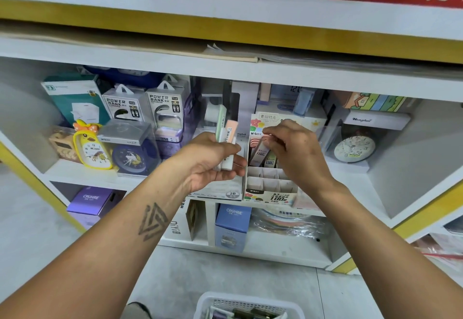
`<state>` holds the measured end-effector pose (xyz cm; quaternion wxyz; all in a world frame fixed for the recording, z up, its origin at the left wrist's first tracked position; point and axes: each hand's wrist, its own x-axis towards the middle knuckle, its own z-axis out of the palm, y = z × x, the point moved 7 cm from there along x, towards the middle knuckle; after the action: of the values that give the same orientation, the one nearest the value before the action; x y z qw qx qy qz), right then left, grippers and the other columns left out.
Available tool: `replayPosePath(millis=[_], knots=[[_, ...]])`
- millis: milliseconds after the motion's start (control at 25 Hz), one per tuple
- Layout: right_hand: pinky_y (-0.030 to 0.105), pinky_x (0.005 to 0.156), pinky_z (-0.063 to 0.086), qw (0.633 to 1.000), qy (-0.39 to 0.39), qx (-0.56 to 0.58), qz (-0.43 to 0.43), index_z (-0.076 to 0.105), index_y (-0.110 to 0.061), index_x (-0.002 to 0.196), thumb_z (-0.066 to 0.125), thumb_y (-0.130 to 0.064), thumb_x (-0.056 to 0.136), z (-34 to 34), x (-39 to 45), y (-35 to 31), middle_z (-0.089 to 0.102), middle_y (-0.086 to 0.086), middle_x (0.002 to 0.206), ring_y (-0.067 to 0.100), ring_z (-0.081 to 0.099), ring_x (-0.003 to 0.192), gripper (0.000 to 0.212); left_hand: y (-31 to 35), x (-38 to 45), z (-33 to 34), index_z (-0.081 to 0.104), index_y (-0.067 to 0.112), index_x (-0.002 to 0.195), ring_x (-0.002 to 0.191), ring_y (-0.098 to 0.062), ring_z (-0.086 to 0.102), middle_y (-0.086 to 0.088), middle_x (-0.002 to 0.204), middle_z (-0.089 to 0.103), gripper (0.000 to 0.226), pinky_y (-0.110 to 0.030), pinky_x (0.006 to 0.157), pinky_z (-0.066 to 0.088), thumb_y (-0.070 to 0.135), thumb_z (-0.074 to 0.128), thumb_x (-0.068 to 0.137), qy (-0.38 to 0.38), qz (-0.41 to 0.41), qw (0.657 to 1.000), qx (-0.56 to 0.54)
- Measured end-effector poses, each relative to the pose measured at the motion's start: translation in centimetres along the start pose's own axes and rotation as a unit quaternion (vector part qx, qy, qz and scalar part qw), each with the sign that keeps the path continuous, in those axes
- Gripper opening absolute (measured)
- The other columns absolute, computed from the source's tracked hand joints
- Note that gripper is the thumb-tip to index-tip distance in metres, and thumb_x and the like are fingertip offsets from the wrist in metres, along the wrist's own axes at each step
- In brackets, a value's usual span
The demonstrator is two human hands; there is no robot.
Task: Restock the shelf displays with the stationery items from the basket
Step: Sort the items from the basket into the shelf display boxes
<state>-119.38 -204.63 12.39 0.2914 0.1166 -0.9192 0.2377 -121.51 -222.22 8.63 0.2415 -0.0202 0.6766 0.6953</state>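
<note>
Head view, shop shelving seen from above the hands. A small bunch of slim stationery packs [224,128], green and peach among them, is gripped in the left hand [213,161]. One pack [260,149] is pinched by the right hand [295,153] and is held over the back row of a divided display box [269,188] standing on the middle shelf [350,176]. The task is judged to be partly done: a few packs [269,159] are seen in the back row, while the front compartments are seen empty. More stock is visible in the white basket [248,306] on the floor below. Working room is bounded by the shelf board above and by neighbouring boxes on both sides; the compartments are narrow, so upright insertion is judged necessary.
</note>
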Motion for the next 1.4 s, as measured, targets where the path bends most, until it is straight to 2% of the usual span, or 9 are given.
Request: replayPosePath(millis=[160,280,440,760,880,1040,1120,1280,1400], knots=[[0.042,0.073,0.053,0.998,-0.039,-0.034,-0.029,0.07,-0.003,0.098,0.064,-0.003,0.093,1.1,-0.6,-0.7,0.067,0.008,0.093,0.027,0.063,0.081,0.007,0.0,-0.3,0.9,0.058,0.001,0.107,0.053,-0.026,0.066,-0.019,0.074,0.071,0.016,-0.022,0.045,0.049,0.008,0.064,0.094,-0.041,0.001,0.999,0.001],[0.029,0.077,0.053,0.999,-0.008,0.034,0.025,0.076,-0.006,0.099,0.062,-0.003,0.094,0.4,-0.2,-0.4,0.071,0.007,0.096,0.02,0.065,0.081,0.015,0.1,-0.3,1.6,0.065,0.005,0.094,0.053,-0.024,0.065,-0.017,0.076,0.071,0.005,-0.021,0.044,0.046,0.01,0.066,0.093,-0.068,0.001,0.998,0.017],[0.018,0.057,0.048,0.898,-0.082,0.367,0.227,0.077,-0.015,0.09,0.07,-0.026,0.093,1.1,-0.6,0.3,0.073,0.001,0.076,0.006,0.065,0.065,0.013,-0.4,-0.5,2.8,0.065,0.002,0.105,0.053,-0.021,0.06,-0.015,0.074,0.069,0.014,-0.019,0.04,0.041,0.009,0.065,0.093,-0.109,-0.006,0.992,0.058],[0.039,0.078,0.053,0.805,-0.052,0.486,0.336,0.069,-0.007,0.086,0.059,-0.009,0.097,0.2,-1.1,1.7,0.075,0.016,0.086,0.021,0.067,0.075,0.015,-0.9,-0.9,2.9,0.064,0.0,0.107,0.056,-0.021,0.059,-0.013,0.07,0.063,0.016,-0.019,0.04,0.039,0.006,0.065,0.092,-0.13,-0.033,0.988,0.078],[0.039,0.077,0.055,0.819,-0.076,0.469,0.322,0.07,-0.008,0.092,0.06,-0.012,0.098,0.7,-1.1,1.2,0.072,0.011,0.088,0.02,0.066,0.076,0.013,-0.9,-0.7,1.4,0.064,-0.003,0.106,0.052,-0.021,0.055,-0.013,0.066,0.061,0.014,-0.018,0.038,0.037,0.003,0.062,0.093,-0.085,-0.043,0.993,0.075],[0.028,0.049,0.047,0.855,-0.144,0.414,0.279,0.069,-0.017,0.115,0.063,-0.017,0.098,2.3,-1.3,0.0,0.066,0.005,0.076,0.019,0.06,0.06,0.018,-0.4,-0.5,-0.9,0.063,0.0,0.105,0.05,-0.019,0.053,-0.012,0.066,0.058,0.012,-0.018,0.039,0.036,0.0,0.06,0.093,-0.027,-0.028,0.998,0.055],[0.026,0.045,0.043,0.892,-0.174,0.34,0.243,0.064,-0.015,0.107,0.073,-0.017,0.091,3.3,-1.3,-0.8,0.064,0.003,0.069,0.019,0.056,0.051,0.019,-0.2,-0.6,-2.0,0.062,0.002,0.104,0.048,-0.018,0.053,-0.011,0.065,0.058,0.011,-0.018,0.039,0.035,0.002,0.062,0.093,-0.013,-0.023,0.999,0.047],[0.032,0.068,0.052,0.925,-0.193,0.258,0.202,0.073,-0.013,0.079,0.084,-0.017,0.08,4.9,-1.3,-1.4,0.067,0.009,0.072,0.012,0.059,0.065,0.012,-0.1,-0.6,-3.9,0.061,0.003,0.102,0.046,-0.017,0.054,-0.009,0.061,0.059,0.009,-0.017,0.038,0.036,0.002,0.062,0.092,0.018,-0.019,0.999,0.038],[0.021,0.075,0.049,0.933,-0.245,0.203,0.17,0.077,-0.019,0.09,0.07,-0.016,0.092,6.0,-1.4,-2.0,0.07,-0.009,0.081,0.0,0.063,0.075,0.008,-0.2,-0.7,-5.2,0.062,0.002,0.1,0.045,-0.017,0.054,-0.009,0.06,0.06,0.007,-0.017,0.038,0.036,0.002,0.062,0.093,0.032,-0.018,0.999,0.033]])
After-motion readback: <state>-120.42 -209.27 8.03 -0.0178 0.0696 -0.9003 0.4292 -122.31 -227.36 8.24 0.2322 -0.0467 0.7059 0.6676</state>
